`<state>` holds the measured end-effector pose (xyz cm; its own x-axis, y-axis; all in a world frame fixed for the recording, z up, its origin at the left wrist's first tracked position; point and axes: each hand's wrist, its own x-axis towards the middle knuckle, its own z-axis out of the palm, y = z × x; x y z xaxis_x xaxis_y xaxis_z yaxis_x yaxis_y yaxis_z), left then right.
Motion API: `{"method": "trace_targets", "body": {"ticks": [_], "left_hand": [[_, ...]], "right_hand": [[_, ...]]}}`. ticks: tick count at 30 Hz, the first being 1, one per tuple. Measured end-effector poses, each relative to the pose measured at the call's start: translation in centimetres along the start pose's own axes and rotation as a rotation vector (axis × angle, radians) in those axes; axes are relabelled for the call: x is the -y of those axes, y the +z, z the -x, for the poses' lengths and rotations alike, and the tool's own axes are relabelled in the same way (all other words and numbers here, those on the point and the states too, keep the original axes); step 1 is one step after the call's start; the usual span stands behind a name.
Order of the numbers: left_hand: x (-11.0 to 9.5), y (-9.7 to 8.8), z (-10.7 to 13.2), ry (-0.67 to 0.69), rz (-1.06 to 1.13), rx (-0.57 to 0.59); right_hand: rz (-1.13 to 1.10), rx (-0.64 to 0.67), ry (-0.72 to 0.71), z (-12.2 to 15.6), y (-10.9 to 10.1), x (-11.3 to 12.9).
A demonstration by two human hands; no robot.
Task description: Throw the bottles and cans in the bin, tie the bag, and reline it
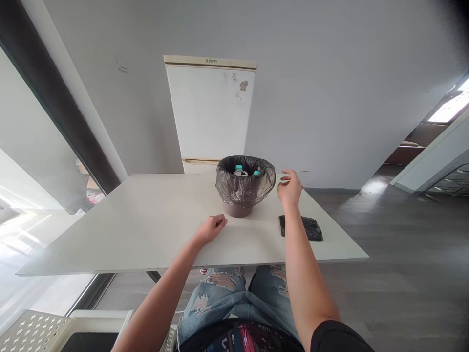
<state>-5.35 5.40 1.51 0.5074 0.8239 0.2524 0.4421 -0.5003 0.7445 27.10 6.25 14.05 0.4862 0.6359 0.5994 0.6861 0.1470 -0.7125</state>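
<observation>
A small trash can (pixel 237 210) stands on the white table, lined with a thin black garbage bag (pixel 244 190) folded out over its rim. Inside it show two teal bottle caps (pixel 239 167) and the top of a can (pixel 241 173). My left hand (pixel 212 228) rests on the tabletop to the near left of the trash can, fingers curled in and nothing seen in them. To the right of the bag, my right hand (pixel 290 188) is raised with its fingers apart, not touching it. Beneath my right forearm lies a folded black plastic bag (pixel 312 229), partly hidden.
The white table (pixel 157 234) ends close in front of my legs. Behind it a white refrigerator (pixel 210 107) stands against the grey wall. A pale plastic basket (pixel 36 330) sits at the lower left. Grey floor (pixel 388 264) extends to the right.
</observation>
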Motion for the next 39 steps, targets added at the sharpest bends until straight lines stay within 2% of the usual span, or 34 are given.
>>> {"method": "trace_targets", "body": {"ticks": [3, 6, 8, 11, 14, 19, 23, 27, 30, 31, 33, 35, 37, 39], "left_hand": [[0.5, 0.1, -0.2, -0.055, 0.031, -0.153], [0.6, 0.1, -0.6, -0.042, 0.103, -0.271], [0.2, -0.2, -1.2, -0.025, 0.159, -0.280], [-0.9, -1.3, -3.0, -0.023, 0.223, -0.262], [-2.0, -3.5, -5.5, 0.016, 0.224, -0.358], [-4.5, -9.1, -8.1, 0.048, 0.228, -0.629], [-7.7, -13.2, -9.0, 0.207, 0.154, -0.759], [-10.5, -15.9, -10.0, 0.357, 0.140, -0.920], [-10.4, -16.9, -10.8, 0.370, 0.265, -0.986], [-9.8, -17.0, -11.0, 0.318, 0.304, -0.997], [-8.0, -16.5, -11.1, 0.127, 0.364, -0.996], [-5.9, -15.1, -10.9, -0.089, 0.407, -0.930], [-4.1, -13.2, -10.5, -0.204, 0.458, -0.761], [-3.3, -11.5, -10.1, -0.235, 0.541, -0.456]], "right_hand": [[-0.085, 0.169, -0.052, 2.0, -0.2, -2.7], [-0.202, 0.321, -0.125, 3.6, -0.2, -2.9], [-0.279, 0.355, -0.129, 3.9, 0.0, -2.4], [-0.366, 0.328, -0.102, 3.4, 0.5, -1.5], [-0.367, 0.311, -0.090, 2.1, 0.6, -0.7], [-0.399, 0.192, -0.055, -0.6, -0.5, 0.9], [-0.446, 0.172, -0.142, -2.9, -2.1, 2.8], [-0.451, 0.096, -0.218, -4.5, -3.3, 4.6], [-0.481, 0.057, -0.196, -5.0, -3.3, 4.6], [-0.495, 0.052, -0.168, -5.0, -3.0, 4.2], [-0.524, 0.097, -0.080, -4.8, -2.3, 3.0], [-0.551, 0.253, 0.046, -4.3, -1.4, 1.5], [-0.574, 0.494, 0.180, -3.7, -0.4, 0.2], [-0.606, 0.738, 0.237, -3.2, 0.4, -0.5]]}}
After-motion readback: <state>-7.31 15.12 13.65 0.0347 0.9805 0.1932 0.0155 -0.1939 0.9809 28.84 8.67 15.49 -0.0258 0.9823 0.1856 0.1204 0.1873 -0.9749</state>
